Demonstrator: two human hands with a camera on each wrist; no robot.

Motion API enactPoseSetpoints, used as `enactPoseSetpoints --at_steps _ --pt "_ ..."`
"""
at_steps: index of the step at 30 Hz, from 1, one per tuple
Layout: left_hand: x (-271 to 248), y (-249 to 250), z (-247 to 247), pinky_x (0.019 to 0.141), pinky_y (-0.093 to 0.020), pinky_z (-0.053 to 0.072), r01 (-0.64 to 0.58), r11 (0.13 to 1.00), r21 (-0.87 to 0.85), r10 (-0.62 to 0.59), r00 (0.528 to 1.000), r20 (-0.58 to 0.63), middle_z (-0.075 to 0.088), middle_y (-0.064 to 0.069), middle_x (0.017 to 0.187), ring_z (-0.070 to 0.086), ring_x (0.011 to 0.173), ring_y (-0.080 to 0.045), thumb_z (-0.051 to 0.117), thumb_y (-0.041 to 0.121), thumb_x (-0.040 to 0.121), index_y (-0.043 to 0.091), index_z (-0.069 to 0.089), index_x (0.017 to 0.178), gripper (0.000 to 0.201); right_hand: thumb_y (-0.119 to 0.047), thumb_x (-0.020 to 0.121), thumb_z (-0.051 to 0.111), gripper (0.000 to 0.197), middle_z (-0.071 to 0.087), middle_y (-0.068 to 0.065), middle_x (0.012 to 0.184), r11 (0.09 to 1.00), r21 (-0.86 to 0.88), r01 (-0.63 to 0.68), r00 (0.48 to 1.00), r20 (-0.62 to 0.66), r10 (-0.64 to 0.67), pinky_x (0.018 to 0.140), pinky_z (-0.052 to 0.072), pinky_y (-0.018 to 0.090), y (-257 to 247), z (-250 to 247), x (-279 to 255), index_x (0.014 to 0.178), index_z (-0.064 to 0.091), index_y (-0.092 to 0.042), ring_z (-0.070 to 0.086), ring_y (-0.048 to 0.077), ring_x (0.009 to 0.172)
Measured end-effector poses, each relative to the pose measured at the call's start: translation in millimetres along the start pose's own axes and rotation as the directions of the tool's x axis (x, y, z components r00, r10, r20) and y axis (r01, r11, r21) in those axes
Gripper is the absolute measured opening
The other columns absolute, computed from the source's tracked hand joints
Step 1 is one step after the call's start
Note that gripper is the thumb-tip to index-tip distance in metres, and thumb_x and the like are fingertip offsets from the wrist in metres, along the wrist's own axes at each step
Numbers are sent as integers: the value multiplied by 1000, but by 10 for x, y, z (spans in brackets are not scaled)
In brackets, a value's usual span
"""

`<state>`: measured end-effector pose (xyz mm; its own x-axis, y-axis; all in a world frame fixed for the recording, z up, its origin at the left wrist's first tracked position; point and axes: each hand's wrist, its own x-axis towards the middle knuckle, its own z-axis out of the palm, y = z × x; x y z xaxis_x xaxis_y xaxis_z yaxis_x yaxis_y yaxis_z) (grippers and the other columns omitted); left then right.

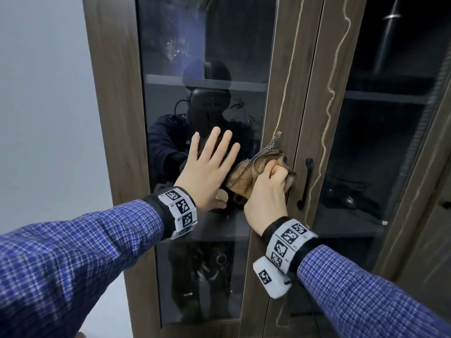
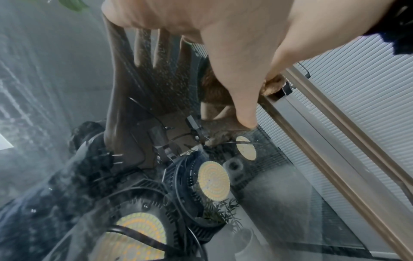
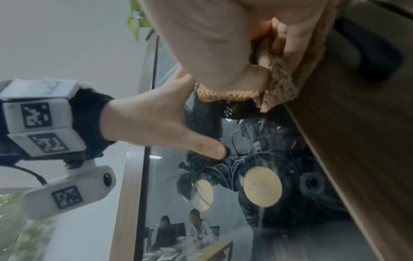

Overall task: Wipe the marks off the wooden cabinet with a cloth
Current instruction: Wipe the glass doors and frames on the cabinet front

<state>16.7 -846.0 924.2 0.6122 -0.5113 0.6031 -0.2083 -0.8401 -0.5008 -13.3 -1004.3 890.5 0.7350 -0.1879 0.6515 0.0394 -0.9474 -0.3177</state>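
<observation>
A tall wooden cabinet (image 1: 117, 98) with glass doors fills the head view. Pale wavy marks run down the left door's wooden stile (image 1: 288, 74) and the right door's stile (image 1: 329, 101). My right hand (image 1: 268, 191) grips a bunched tan cloth (image 1: 258, 167) and presses it against the left door's stile, over its handle. The cloth (image 3: 288, 83) shows bunched under the curled fingers in the right wrist view. My left hand (image 1: 210, 167) lies flat with fingers spread on the left door's glass pane (image 1: 175, 45), holding nothing. Its thumb (image 2: 236, 91) touches the glass.
A black handle (image 1: 306, 181) sits on the right door just right of the cloth. Shelves with dark objects show behind the glass. A grey wall (image 1: 44, 93) lies left of the cabinet. The glass reflects round lamps (image 2: 213, 183) and the room behind.
</observation>
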Motion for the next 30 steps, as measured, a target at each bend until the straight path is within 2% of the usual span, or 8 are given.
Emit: enactPoseSetpoints --at_steps 4,7,10,14,19,25,28,30 --pt "-7 -3 -34 117 -68 -5 -10 1000 -6 10 1000 7 -13 -21 165 -16 150 -45 68 83 61 10 -3 160 141 -9 70 73 105 25 17 134 999 -46 -1 994 112 7 107 39 27 61 149 -331 150 6 6 38 28 121" --pt "0 6 -50 118 -68 -4 -9 1000 -16 9 1000 16 -14 -21 165 -17 150 -45 68 82 63 11 -5 160 141 -13 75 73 102 24 23 137 987 -157 35 983 182 -6 105 40 25 61 177 -485 148 6 8 42 29 123" --pt "10 6 -44 117 -69 -2 -11 1000 -9 11 1000 15 -15 -21 165 -17 150 -45 66 81 66 11 -6 160 137 -15 72 76 102 29 23 135 969 -246 27 991 131 5 103 38 28 -75 -5 -264 146 10 10 45 29 118" --pt "3 8 -31 117 -69 -2 -11 1000 -6 11 1000 3 -11 -21 165 -14 151 -45 68 79 66 11 -4 160 136 -23 69 81 106 28 21 135 984 -174 -40 999 5 42 108 28 30 -286 -488 336 144 12 10 41 29 122" --pt "-15 -5 -64 117 -69 1 -7 1000 -2 7 1000 5 -8 -21 166 -12 151 -45 70 78 64 11 -2 160 137 -23 66 83 109 31 19 130 982 -188 -32 999 -25 28 104 33 28 -230 -415 342 144 15 10 43 28 116" --pt "-14 -13 -77 118 -67 -2 -7 1000 11 7 1000 6 -9 -19 166 -12 152 -42 71 73 68 13 -2 160 132 -18 68 79 102 32 20 129 960 -271 68 995 88 -46 95 41 27 -147 -310 101 144 17 9 46 27 111" --pt "-10 -32 -64 117 -67 -3 -14 1000 16 14 1000 1 -6 -19 166 -10 152 -43 71 72 69 13 0 160 130 -4 70 74 92 31 20 132 980 -197 22 1000 -9 -24 96 42 30 -225 -582 501 143 20 7 46 29 115" --pt "-9 -31 -57 117 -68 -2 -20 1000 11 20 1000 2 -5 -19 166 -10 152 -43 70 74 67 13 1 160 132 -9 72 73 90 29 21 134 984 -179 -7 997 -78 -7 99 39 31 -256 -823 822 142 20 9 44 31 116"
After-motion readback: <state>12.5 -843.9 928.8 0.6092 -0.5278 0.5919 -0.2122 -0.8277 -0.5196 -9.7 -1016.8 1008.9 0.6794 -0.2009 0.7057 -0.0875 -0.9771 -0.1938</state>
